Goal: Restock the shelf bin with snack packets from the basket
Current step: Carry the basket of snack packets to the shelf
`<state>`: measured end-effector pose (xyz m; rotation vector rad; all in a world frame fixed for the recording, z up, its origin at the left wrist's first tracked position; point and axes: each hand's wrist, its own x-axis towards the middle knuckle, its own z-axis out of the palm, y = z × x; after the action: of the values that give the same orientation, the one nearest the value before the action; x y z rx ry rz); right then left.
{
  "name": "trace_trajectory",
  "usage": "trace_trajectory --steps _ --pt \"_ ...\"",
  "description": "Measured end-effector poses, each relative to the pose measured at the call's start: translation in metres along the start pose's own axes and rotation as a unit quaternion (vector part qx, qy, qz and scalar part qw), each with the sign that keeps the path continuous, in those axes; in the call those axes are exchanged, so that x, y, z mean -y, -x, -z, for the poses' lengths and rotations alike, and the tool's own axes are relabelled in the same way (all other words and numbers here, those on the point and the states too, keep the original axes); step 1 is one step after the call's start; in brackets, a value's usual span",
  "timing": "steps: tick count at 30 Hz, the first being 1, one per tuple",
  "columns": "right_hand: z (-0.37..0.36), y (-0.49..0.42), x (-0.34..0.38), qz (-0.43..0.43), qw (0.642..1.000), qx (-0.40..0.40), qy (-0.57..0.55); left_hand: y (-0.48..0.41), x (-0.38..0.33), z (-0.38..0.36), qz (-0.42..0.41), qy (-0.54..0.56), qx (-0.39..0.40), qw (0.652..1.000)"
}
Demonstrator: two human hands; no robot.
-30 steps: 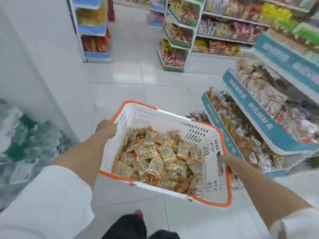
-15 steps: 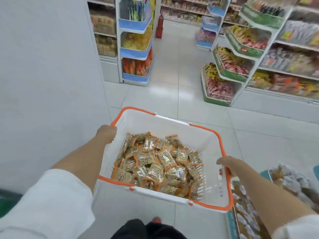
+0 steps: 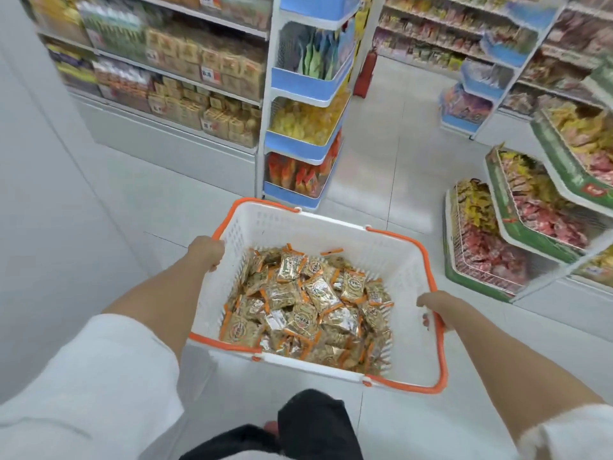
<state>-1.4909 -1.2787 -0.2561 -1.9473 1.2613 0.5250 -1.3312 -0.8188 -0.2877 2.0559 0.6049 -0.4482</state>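
A white plastic basket (image 3: 371, 250) with an orange rim is carried in front of me at waist height. It holds a heap of several small gold-and-orange snack packets (image 3: 308, 300). My left hand (image 3: 206, 253) grips the basket's left rim. My right hand (image 3: 435, 308) grips the right rim, fingers curled over the orange edge. No shelf bin for these packets can be told apart in view.
A blue-and-white end rack (image 3: 305, 104) of bagged snacks stands just beyond the basket. Long shelves of boxed goods (image 3: 172, 81) run at the back left. Green-fronted tiered bins (image 3: 517, 227) stand at the right. A white wall (image 3: 49, 210) is at my left; tiled floor lies between.
The view has swung left, away from the teal-fronted shelf bins that were at the right. The blue end rack is now close ahead. Both hands keep their grip on the basket.
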Motion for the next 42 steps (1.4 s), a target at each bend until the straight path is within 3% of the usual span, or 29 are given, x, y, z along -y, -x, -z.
trace_trajectory --steps 7,16,20,33,38,42 --pt "-0.046 -0.135 0.256 0.041 0.994 0.029 0.102 -0.182 -0.109 0.036 0.025 -0.07 -0.048 0.996" --pt "-0.189 -0.199 0.595 0.15 0.974 0.096 0.14 -0.378 -0.134 0.178 0.135 -0.005 -0.14 0.981" --pt "-0.282 -0.181 0.729 0.187 0.953 0.106 0.214 -0.469 -0.128 0.269 0.184 0.008 -0.147 0.972" --pt "-0.635 -0.105 1.103 0.266 0.92 0.152 0.244 -0.74 -0.123 0.613 0.253 0.147 -0.271 0.917" --pt "-0.758 -0.094 1.219 0.236 0.924 0.174 0.245 -0.841 -0.106 0.748 0.248 0.182 -0.285 0.908" --pt "-0.851 -0.085 1.3 0.217 0.929 0.177 0.241 -0.919 -0.107 0.849 0.226 0.182 -0.25 0.924"
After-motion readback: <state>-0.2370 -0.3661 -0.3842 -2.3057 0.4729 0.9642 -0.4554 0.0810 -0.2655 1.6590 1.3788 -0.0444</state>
